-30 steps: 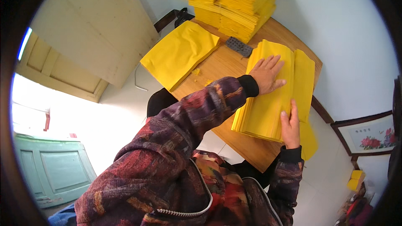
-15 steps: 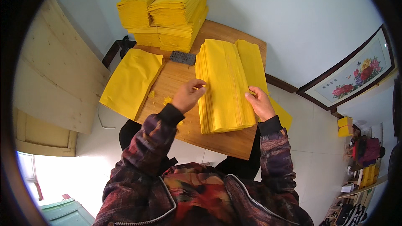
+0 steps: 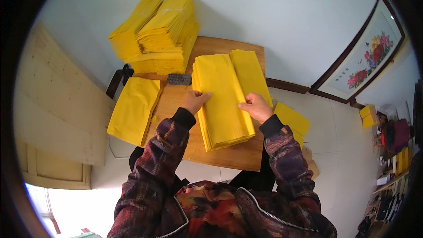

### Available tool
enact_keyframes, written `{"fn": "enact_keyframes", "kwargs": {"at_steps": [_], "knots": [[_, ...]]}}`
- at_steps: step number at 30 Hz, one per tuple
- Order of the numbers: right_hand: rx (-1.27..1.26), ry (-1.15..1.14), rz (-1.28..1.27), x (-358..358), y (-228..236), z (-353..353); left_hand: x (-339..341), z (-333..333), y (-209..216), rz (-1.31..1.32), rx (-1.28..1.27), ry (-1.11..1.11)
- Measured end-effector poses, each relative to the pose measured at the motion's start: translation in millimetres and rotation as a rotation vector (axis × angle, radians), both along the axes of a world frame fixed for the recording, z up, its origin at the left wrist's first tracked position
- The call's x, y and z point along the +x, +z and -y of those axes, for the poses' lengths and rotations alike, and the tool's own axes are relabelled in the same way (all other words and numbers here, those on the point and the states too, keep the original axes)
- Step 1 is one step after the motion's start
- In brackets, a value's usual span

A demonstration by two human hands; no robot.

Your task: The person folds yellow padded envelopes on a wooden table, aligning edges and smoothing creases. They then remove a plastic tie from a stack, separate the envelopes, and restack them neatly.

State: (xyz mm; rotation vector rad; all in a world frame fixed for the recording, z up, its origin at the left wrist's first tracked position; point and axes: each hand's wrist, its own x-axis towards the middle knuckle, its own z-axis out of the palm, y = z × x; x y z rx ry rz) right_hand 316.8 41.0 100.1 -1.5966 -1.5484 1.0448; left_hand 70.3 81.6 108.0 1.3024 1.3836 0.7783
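A long stack of folded yellow sheets (image 3: 223, 110) lies in front of me on a wooden table. My left hand (image 3: 195, 102) is closed at the stack's left edge, its thumb on top and its fingers down the side. At the right edge my right hand (image 3: 256, 107) is pinched, with thumb and fingers on the upper layer. Behind that hand, another yellow pile (image 3: 250, 72) lies along the stack's right side and is partly covered. A dark grey textured block (image 3: 179, 79) sits just beyond my left hand.
Tied yellow bundles (image 3: 165, 24) are piled at the table's far left. A flat yellow stack (image 3: 134, 110) lies at the left edge of the wooden table (image 3: 211, 158). More yellow sheets (image 3: 291, 120) are beyond the table's right edge. A framed flower picture (image 3: 368, 57) is on the right wall.
My view has shifted. Both hands have closed on the stack's edges; the left was hovering beside it. The stack looks thinner and squarer on top.
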Motion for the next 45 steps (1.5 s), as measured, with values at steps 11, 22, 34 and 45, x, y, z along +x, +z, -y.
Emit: {"fn": "enact_keyframes", "kwargs": {"at_steps": [11, 22, 34, 45], "knots": [[0.152, 0.018, -0.093, 20.8, 43.2, 0.1, 22.9, -16.8, 54.9, 0.098, 0.266, -0.054], [0.035, -0.162, -0.155, 137.4, 66.7, -72.2, 164.5, -116.7, 71.0, 0.266, -0.129, -0.18], [0.003, -0.157, 0.041, 132.5, -49.0, -115.9, 183.4, -201.6, -79.1, -1.376, 0.481, -0.894], [0.028, -0.14, 0.101, 127.8, -60.2, -119.2, 197.8, -175.6, -61.2, -1.115, 0.116, -0.573]]}}
